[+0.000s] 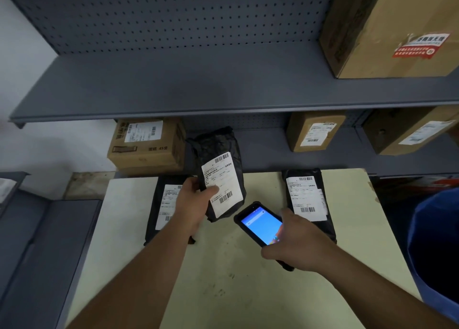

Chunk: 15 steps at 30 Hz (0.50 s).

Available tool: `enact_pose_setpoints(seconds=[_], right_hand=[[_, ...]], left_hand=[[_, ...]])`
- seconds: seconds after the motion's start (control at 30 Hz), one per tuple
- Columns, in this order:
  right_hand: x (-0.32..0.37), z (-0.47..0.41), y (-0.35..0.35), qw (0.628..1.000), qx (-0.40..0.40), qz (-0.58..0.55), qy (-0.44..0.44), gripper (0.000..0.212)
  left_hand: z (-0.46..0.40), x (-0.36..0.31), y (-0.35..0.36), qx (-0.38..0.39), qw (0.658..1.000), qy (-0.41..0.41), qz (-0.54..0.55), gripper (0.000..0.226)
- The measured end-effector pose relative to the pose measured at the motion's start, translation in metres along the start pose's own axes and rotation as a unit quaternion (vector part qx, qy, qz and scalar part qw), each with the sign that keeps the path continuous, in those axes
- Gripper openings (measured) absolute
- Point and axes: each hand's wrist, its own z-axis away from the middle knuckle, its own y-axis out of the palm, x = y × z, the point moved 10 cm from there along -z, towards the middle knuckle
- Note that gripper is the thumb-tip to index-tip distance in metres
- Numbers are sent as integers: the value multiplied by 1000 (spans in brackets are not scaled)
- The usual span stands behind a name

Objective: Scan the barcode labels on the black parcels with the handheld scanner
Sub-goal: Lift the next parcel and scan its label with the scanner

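My left hand [196,199] holds a black parcel [218,152] lifted above the pale table [223,279], its white barcode label [224,187] facing me. My right hand [298,244] grips the black handheld scanner [260,225], whose screen glows blue; its top end points toward the held parcel's lower barcode, a short way apart. A second black parcel [159,207] lies flat on the table under my left forearm, partly hidden. A third black parcel [308,199] lies flat to the right, label up, its lower part behind my right hand.
Grey metal shelving [198,85] with a pegboard back stands behind the table. Cardboard boxes [146,144] [315,130] [409,130] sit on the lower shelf, a larger box [392,28] on the upper one. A blue bin [437,249] stands at the right.
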Motion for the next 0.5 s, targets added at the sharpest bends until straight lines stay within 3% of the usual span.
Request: enact_pose_setpoints(seconds=[0.5], right_hand=[[16, -5, 6, 1000, 1, 23, -13, 56]], left_hand=[[-4, 3, -11, -1, 1000, -3, 16, 43]])
